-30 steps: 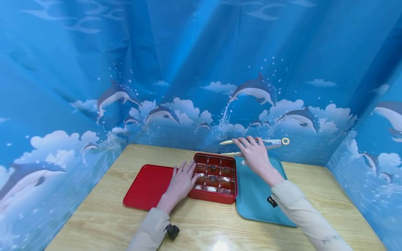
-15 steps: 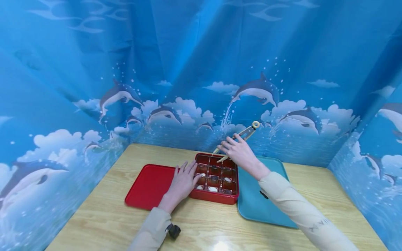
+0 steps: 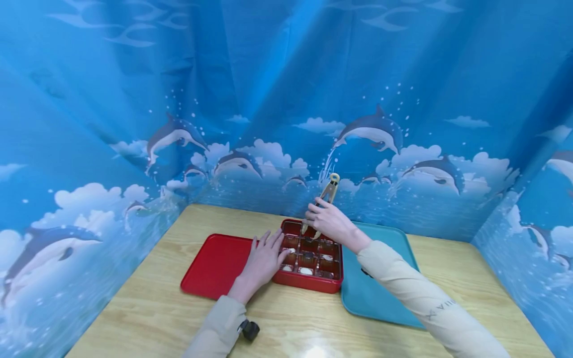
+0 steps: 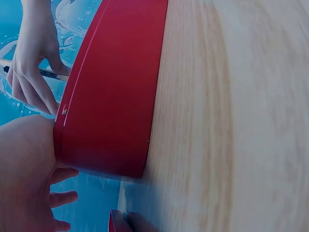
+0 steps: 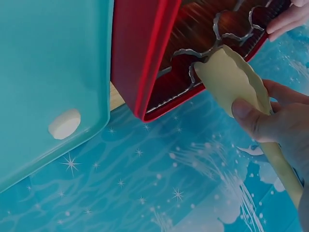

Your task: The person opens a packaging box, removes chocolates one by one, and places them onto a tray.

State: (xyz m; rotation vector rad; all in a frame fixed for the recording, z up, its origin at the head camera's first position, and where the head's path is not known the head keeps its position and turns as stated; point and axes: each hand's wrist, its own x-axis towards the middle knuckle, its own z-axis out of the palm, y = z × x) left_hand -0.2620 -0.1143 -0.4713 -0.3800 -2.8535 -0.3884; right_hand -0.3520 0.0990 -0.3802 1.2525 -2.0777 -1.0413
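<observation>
A deep red box (image 3: 309,283) with a clear divider holds small white pieces (image 3: 306,271) and dark pieces (image 3: 308,255) in several compartments. My left hand (image 3: 263,258) rests on the box's left rim with its fingers extended. My right hand (image 3: 330,223) grips a pair of tongs (image 3: 329,191) with metal arms and pale yellow tips. The tips point down into the back row of the box, and the ring end stands up behind the hand. In the right wrist view, a broad pale tip (image 5: 231,79) overlaps the divider. Whatever lies between the tips is hidden.
Left of the box is a flat red tray or lid (image 3: 215,268). A teal tray (image 3: 376,293) lies to the right, with a white round piece (image 5: 64,124) near its corner. Behind the wooden table (image 3: 286,328) hangs a blue dolphin-print curtain (image 3: 250,99).
My right hand has carried the tongs left from over the teal tray to the box. They have turned from nearly level to steep, tips down. The left hand keeps its place on the box.
</observation>
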